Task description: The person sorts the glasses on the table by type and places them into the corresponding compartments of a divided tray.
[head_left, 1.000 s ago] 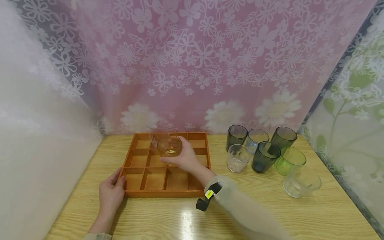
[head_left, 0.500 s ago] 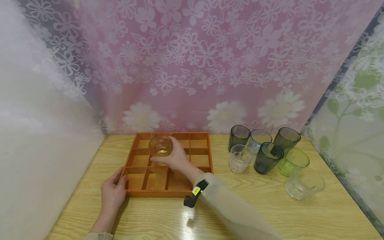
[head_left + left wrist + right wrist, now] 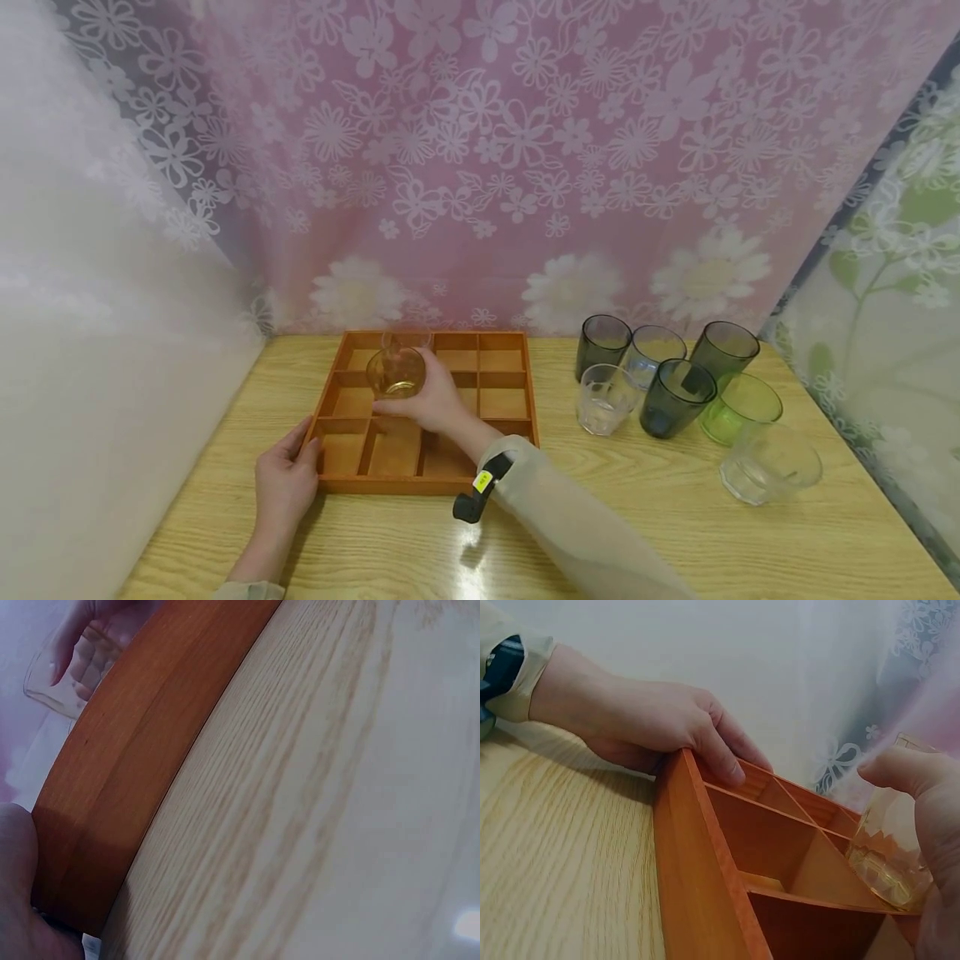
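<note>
One amber glass (image 3: 390,379), gripped in our right hand (image 3: 435,400).
We see it left of that hand, over the divided tray (image 3: 375,485); our left hand (image 3: 287,482) holds the tray's left edge.

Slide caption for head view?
Left hand grips a divided tray; right hand holds an amber glass over it, more glasses at right.
</note>
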`<state>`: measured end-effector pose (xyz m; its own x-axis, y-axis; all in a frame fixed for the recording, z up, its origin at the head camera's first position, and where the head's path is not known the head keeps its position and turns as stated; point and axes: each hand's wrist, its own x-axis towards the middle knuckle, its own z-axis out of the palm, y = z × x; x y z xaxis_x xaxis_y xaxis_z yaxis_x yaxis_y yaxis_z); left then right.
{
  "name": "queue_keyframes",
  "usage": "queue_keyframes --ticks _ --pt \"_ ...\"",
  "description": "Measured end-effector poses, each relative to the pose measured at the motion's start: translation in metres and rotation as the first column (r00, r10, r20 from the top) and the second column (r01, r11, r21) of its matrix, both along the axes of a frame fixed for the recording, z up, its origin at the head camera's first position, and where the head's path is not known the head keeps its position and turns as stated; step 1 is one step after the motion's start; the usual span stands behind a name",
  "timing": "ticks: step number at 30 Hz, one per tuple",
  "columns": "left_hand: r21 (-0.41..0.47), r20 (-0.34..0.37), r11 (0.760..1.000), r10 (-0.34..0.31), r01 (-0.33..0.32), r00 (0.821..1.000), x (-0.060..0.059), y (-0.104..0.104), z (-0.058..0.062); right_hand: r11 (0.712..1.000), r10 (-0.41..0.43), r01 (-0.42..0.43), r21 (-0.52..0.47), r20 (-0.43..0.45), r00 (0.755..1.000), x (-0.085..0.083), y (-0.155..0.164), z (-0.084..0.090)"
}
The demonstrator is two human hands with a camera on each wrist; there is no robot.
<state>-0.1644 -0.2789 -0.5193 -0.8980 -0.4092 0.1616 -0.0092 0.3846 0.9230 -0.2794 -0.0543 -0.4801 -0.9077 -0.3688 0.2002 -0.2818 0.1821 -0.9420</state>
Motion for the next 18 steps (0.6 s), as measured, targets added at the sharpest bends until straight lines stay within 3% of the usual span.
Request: queue_keyframes --ticks 7,12,18 --pt "-0.004 0.006 1.000 0.001 -0.001 1.000 -0.0017 -0.0017 -0.0035 0.991 -0.009 0.007 0.133 0.012 1.000 0.0009 0.0072 0.0017" --pt "0.007 0.010 1.000 0.004 -0.004 1.000 -0.0020 -0.0009 -0.0039 0.992 -0.008 0.013 0.122 -0.043 0.999 0.0008 0.0090 -0.0030" --pt "-0.008 0.001 1.000 0.003 -0.003 1.000 -0.0009 0.0008 -0.0022 0.986 -0.071 0.081 0.146 -0.077 0.995 0.0036 0.0097 -0.0027"
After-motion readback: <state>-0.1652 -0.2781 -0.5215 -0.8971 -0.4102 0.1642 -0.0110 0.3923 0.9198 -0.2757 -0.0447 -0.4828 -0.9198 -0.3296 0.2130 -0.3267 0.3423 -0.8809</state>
